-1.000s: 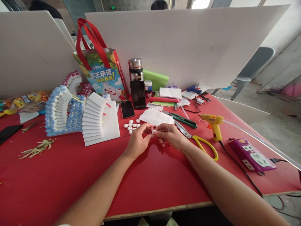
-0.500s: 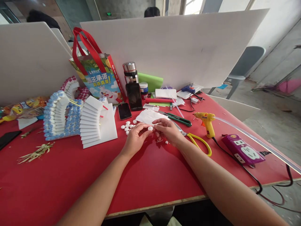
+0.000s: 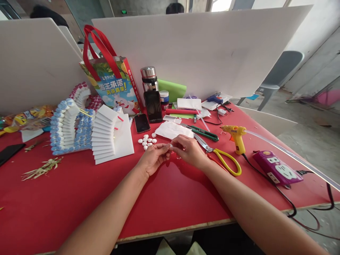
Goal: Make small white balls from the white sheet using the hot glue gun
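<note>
My left hand and my right hand meet over the red table, thumbs and fingertips pinched together. Between them is a small white paper piece, mostly covered by the fingers. Several small white rolled paper pieces lie in a cluster just beyond my left hand. A white paper sheet rests behind both hands. Close to my right hand are scissors with yellow and red handles and a green utility knife.
Folded white card structures, a bag, two phones and a steel flask stand left and behind. On the right are a yellow glue gun and a purple power strip with cords. White boards border the table.
The white piece, earlier showing its round face at my left fingertips, is now largely hidden between both hands' fingers. My right fingers have closed in on it. The view has shifted slightly.
</note>
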The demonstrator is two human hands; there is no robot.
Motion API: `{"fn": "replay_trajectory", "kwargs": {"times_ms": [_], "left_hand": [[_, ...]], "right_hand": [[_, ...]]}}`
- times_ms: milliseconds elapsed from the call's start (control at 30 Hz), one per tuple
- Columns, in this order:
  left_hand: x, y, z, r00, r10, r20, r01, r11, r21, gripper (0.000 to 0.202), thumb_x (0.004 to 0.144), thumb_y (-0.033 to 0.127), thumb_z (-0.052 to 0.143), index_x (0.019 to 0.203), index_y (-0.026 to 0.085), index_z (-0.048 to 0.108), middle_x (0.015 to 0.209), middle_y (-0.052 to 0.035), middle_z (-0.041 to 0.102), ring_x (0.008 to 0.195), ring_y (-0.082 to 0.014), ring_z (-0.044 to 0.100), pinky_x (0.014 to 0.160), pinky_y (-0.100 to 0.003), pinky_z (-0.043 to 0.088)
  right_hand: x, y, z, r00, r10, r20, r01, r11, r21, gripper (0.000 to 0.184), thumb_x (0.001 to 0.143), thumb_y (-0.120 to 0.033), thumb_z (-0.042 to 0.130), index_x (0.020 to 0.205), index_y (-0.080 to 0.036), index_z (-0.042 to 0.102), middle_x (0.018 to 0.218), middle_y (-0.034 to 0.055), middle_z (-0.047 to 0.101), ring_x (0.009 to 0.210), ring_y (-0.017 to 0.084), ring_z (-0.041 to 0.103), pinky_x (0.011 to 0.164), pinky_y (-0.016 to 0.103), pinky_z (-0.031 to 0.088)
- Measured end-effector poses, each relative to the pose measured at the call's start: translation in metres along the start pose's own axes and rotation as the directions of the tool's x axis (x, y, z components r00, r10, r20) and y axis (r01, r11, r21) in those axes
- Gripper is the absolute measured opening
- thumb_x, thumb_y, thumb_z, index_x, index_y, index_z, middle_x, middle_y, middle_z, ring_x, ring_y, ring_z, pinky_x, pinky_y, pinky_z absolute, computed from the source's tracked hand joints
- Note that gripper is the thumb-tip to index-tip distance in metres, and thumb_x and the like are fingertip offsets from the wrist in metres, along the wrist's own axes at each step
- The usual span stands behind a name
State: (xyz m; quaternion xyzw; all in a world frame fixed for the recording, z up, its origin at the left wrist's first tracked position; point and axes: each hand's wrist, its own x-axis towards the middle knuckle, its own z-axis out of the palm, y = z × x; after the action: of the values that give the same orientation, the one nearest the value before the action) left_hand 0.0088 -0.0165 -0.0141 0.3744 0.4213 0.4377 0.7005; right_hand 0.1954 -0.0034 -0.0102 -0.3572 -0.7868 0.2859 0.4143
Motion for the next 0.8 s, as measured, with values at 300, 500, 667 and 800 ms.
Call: {"fn": "replay_trajectory", "kwargs": {"times_ms": [300,500,667,800], "left_hand": [[0.001,0.003,-0.001,1.0,0.004,-0.022,-0.003,0.999,0.041,0.026,0.074,0.039,0.086,0.076,0.015,0.076,0.07,-0.0026,0.062,0.063,-0.0106,0.054,0.061,-0.026,0.048],[-0.002,0.004,0.004,1.0,0.006,-0.017,-0.004,0.998,0.068,0.028,0.073,0.04,0.087,0.075,0.014,0.077,0.071,-0.0028,0.064,0.063,-0.0088,0.054,0.061,-0.024,0.047],[-0.001,0.017,-0.005,0.986,0.161,-0.041,-0.152,0.973,0.176,0.032,0.069,0.036,0.09,0.089,0.014,0.077,0.082,-0.0041,0.072,0.072,-0.0123,0.064,0.072,-0.027,0.054],[-0.001,0.03,-0.022,0.873,0.434,-0.223,-0.331,0.862,0.383,0.038,0.076,0.04,0.084,0.1,0.015,0.07,0.093,-0.0087,0.077,0.076,-0.0173,0.072,0.07,-0.029,0.056]], "right_hand": [[-0.003,-0.009,0.006,0.997,0.073,0.003,-0.071,0.986,-0.148,0.009,0.096,-0.027,0.054,0.094,-0.02,0.06,0.088,0.0047,0.067,0.075,0.016,0.058,0.068,0.028,0.042],[-0.004,-0.01,0.009,0.999,0.038,-0.001,-0.038,0.989,-0.142,0.009,0.094,-0.025,0.054,0.089,-0.019,0.059,0.084,0.0044,0.066,0.071,0.015,0.056,0.064,0.027,0.041],[-0.002,-0.008,0.003,0.994,0.107,-0.011,-0.107,0.992,-0.067,0.027,0.094,-0.027,0.057,0.12,-0.02,0.058,0.101,0.0055,0.072,0.075,0.016,0.062,0.072,0.029,0.047],[-0.001,-0.004,-0.005,0.975,0.202,-0.09,-0.207,0.977,-0.052,0.039,0.093,-0.03,0.058,0.131,-0.022,0.054,0.1,0.0047,0.071,0.066,0.015,0.061,0.069,0.031,0.048]]}}
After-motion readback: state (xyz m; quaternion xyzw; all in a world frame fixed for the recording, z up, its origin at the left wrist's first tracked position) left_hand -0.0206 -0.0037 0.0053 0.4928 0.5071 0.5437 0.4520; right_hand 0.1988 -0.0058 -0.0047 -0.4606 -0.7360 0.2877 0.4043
